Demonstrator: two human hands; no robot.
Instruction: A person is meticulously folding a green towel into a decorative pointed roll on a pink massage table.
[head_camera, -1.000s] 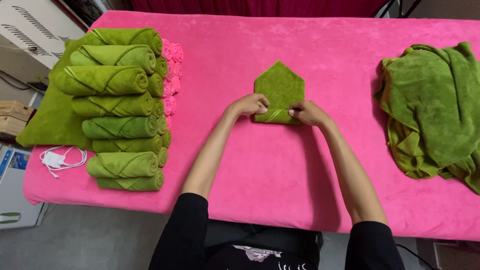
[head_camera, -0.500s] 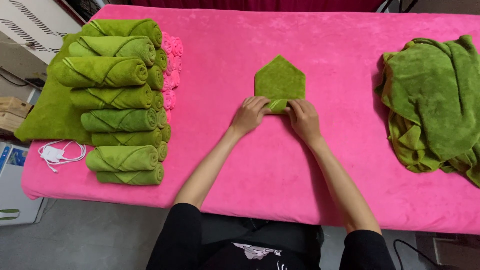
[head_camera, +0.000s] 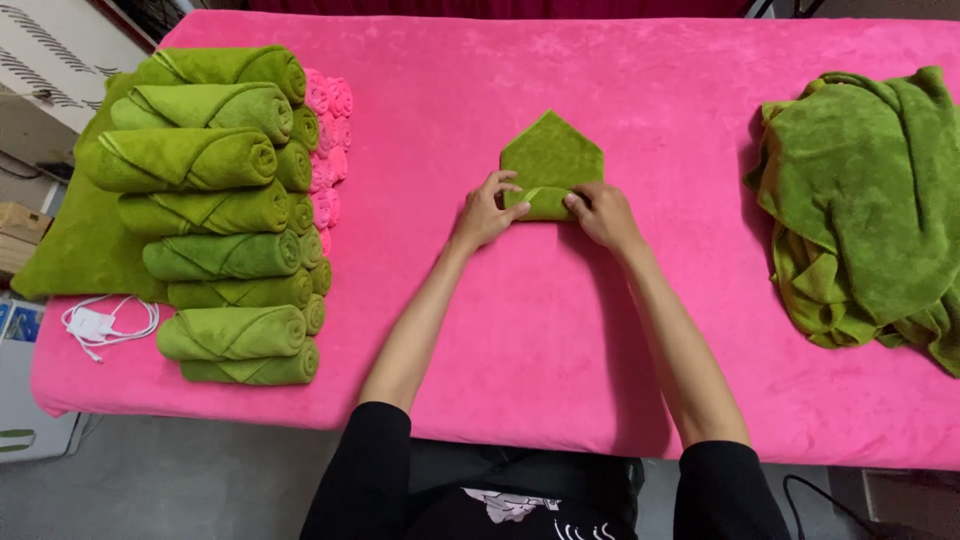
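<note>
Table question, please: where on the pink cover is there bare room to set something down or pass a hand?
Bare pink cover lies between the stack of rolled towels and the left hand, between the right hand and the loose towel pile, and beyond the folded towel. The left and right ends are crowded.

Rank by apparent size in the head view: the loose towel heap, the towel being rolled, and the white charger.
1. Loose towel heap, largest.
2. Towel being rolled, between both hands.
3. White charger, smallest.
</note>
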